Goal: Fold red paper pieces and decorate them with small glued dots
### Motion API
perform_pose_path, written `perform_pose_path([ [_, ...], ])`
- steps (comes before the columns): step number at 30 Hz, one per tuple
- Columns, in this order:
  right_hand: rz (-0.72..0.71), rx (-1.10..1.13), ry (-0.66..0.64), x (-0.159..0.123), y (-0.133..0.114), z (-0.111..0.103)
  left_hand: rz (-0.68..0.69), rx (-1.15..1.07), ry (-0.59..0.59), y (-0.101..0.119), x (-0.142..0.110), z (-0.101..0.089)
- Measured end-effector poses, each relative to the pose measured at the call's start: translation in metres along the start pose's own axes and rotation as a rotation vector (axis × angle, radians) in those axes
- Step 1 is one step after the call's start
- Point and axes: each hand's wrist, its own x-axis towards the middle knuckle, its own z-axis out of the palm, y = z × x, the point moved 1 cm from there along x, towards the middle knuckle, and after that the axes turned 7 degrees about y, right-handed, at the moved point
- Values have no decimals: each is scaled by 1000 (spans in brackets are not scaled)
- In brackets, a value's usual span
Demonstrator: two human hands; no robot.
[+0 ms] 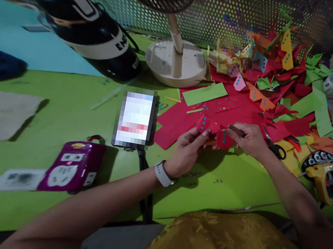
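My left hand, with a pale watch on its wrist, pinches a red paper cutout with rows of blue dots. The cutout stands just above the front of the table. My right hand grips a short brown stick-like thing whose kind I cannot make out. Its end is at the cutout's right part, and I cannot tell whether they touch. Red paper sheets lie behind both hands. Scissors with black handles rest right of my right hand, beside a red-orange cutter.
A heap of coloured paper cutouts fills the back right. A fan, a black bottle and a blurred phone stand or lie left of it. A purple power socket is front left. A yellow glue gun lies far right.
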Motion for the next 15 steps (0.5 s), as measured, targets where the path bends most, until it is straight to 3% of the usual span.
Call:
perform_pose_path([
  [5, 56, 9, 164, 0, 2, -7, -7, -5, 6, -2, 0, -1],
  [10, 241, 45, 396, 6, 18, -19, -4, -39, 3, -1, 0, 0],
  [12, 300, 69, 370, 9, 19, -20, -3, -32, 7, -1, 0, 0],
  [15, 305, 129, 194, 10, 13, -18, 5, -9, 3, -2, 0, 0],
])
